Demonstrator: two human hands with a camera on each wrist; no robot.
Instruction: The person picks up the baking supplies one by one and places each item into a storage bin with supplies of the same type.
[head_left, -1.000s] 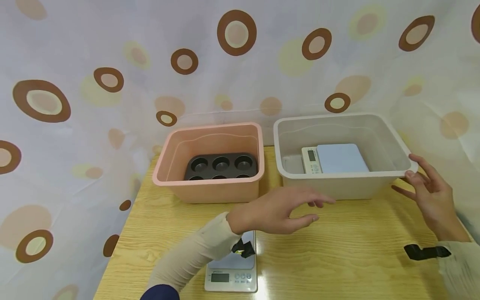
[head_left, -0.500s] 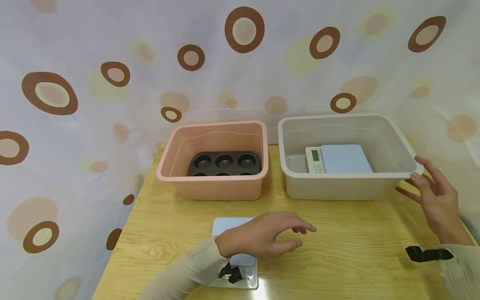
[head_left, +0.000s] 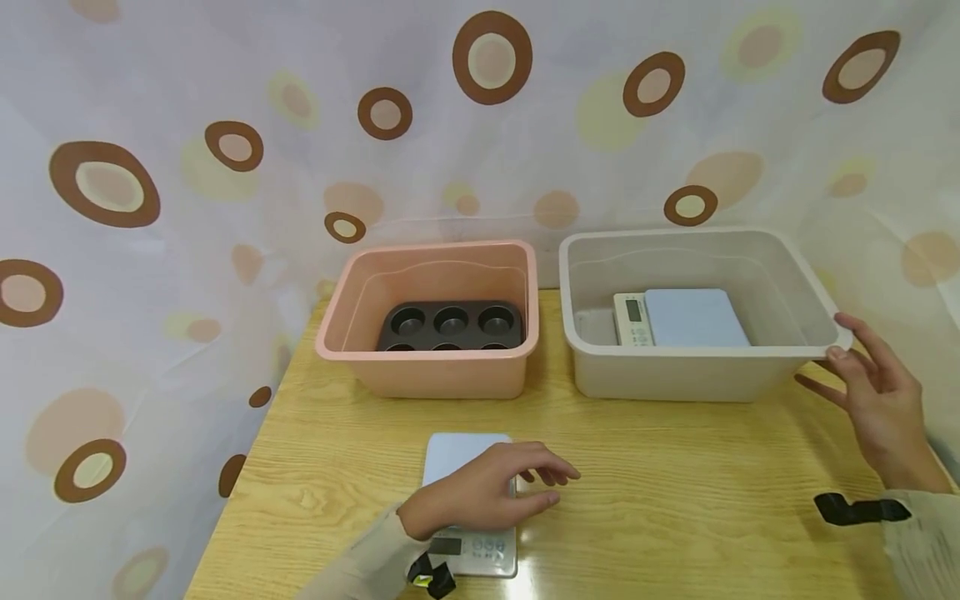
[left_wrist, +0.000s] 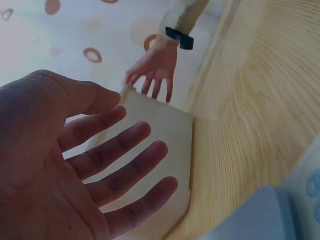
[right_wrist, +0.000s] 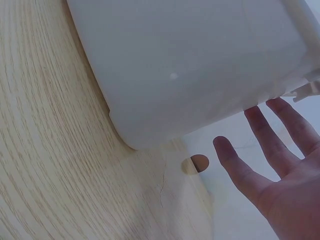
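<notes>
My left hand point(head_left: 483, 490) hovers over a kitchen scale point(head_left: 457, 452) on the table, holding nothing, its fingers spread in the left wrist view. The hand hides the middle of that scale, while its pale blue plate and its display show around it. At the right my right hand point(head_left: 888, 408) grips the front right corner of a light grey plastic bin point(head_left: 675, 375), thumb and index finger on the rim. In the right wrist view its other fingers point(right_wrist: 270, 140) extend along the bin's outer wall. A second kitchen scale point(head_left: 697, 317) lies inside this bin.
Left of the grey bin stands a pink plastic bin point(head_left: 442, 379) with a dark muffin tin point(head_left: 452, 321) in it. Both bins sit at the back of the wooden table point(head_left: 660, 500), against a patterned cloth point(head_left: 525, 167).
My left hand has drawn back from in front of the grey bin, leftward and toward me, over the scale on the table. My right hand stays at the bin's corner; the view has shifted slightly.
</notes>
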